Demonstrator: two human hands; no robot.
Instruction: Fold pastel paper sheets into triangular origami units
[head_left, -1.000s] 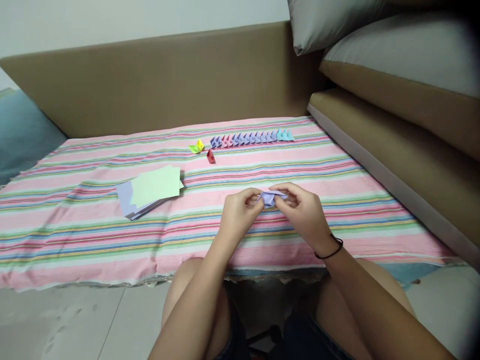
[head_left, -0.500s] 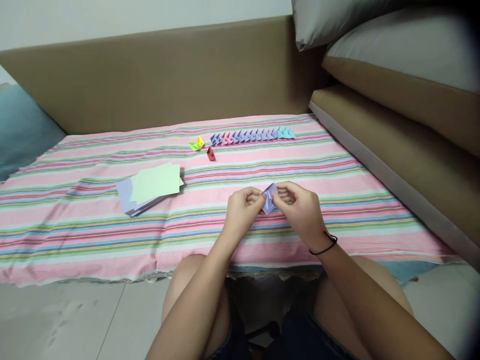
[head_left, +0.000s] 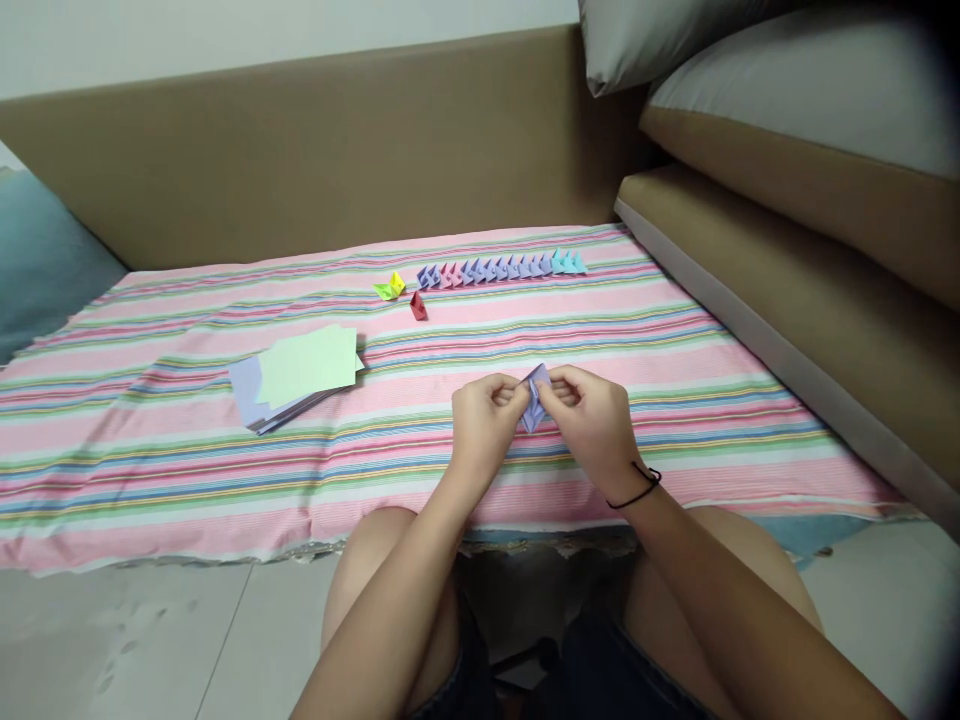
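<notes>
Between my hands is a small purple folded paper point(head_left: 535, 408), diamond-shaped with a crease down its middle. My left hand point(head_left: 487, 415) pinches its left edge between thumb and curled fingers. On the other side my right hand point(head_left: 592, 408), with a black band on the wrist, grips the right edge, its thumb pressed on the front face. A row of folded paper pieces point(head_left: 502, 268) in purple, pink and light blue lies farther back on the cloth. At its left end sit a yellow-green folded piece point(head_left: 389, 287) and a red one point(head_left: 418, 306).
To the left, a stack of loose paper sheets point(head_left: 309, 368), pale green over purple, rests on the striped cloth point(head_left: 187, 460). Brown and grey cushions point(head_left: 795, 240) are piled at the right. A brown backrest point(head_left: 337, 160) rises behind, and a blue cushion point(head_left: 45, 265) stands far left.
My right thumb has shifted slightly up and left on the purple paper, and the right wrist has turned a little inward. The whole view has moved slightly.
</notes>
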